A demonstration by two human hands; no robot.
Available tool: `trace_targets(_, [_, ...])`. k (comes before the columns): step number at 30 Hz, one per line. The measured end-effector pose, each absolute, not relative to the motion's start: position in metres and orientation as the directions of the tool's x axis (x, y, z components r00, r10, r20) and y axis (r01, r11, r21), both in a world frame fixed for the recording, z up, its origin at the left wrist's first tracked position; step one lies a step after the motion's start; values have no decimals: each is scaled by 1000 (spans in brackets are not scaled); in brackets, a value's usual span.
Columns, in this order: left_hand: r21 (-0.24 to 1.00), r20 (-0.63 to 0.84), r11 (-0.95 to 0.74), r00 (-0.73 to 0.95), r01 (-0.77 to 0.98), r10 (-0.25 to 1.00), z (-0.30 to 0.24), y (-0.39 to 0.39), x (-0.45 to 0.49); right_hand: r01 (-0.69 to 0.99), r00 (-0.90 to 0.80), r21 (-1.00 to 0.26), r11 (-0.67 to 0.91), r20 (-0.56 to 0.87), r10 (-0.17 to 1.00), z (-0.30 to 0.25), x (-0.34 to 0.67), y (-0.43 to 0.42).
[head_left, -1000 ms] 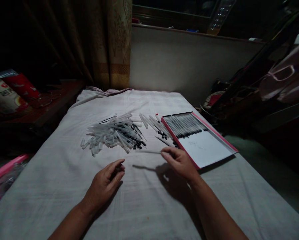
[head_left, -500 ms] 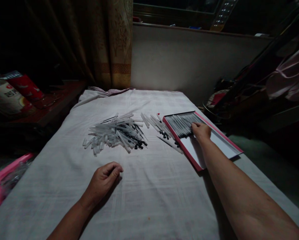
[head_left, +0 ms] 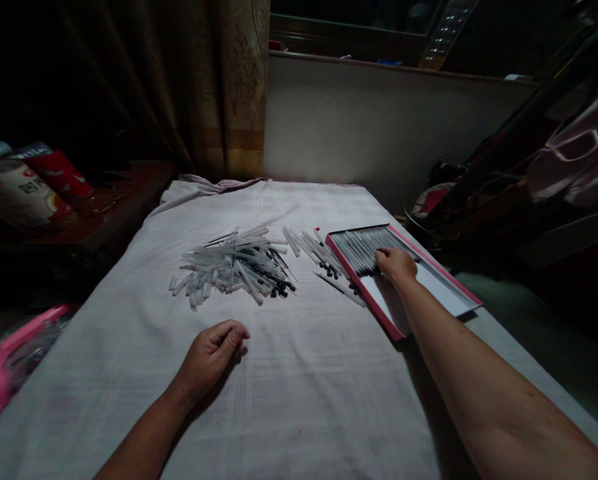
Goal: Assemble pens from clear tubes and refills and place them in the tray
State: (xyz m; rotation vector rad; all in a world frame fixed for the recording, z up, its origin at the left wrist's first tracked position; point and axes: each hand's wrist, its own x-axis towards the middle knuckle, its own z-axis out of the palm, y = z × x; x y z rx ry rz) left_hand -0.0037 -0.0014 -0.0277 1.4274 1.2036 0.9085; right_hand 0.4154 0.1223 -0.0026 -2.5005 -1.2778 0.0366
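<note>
A row of slim sticks (head_left: 359, 245) runs under and left of the right hand (head_left: 397, 264), whose grip I cannot tell, while a loose pile (head_left: 233, 263) lies beyond the curled-in left hand (head_left: 217, 350).

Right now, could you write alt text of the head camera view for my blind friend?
A person's right hand is at a row of slim tubes in a red-edged tray. The left hand, loosely curled, is in front of a heap of tubes on pale cloth.
</note>
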Motion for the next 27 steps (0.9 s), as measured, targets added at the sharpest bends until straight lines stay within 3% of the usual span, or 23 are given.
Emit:
trace_targets(4, [979, -60, 14, 223, 204, 973, -28, -1, -3, 822, 551, -296, -487, 190, 813, 11, 404, 119])
trace_targets(8, [979, -52, 3, 234, 204, 971, -29, -1, -3, 908, 368, -332, -257, 332, 869, 22, 368, 113])
trace_targets(13, [979, -44, -4, 232, 202, 972, -31, -2, -2, 946, 70, -322, 15, 250, 966, 17, 304, 106])
trace_targets(20, [956, 22, -87, 227, 281, 974, -25, 0, -2, 975, 80, -210, -75, 16, 997, 11, 256, 123])
trace_targets(27, [976, -21, -31, 230, 217, 973, -25, 0, 0, 968, 176, -181, -176, -15, 984, 7, 240, 150])
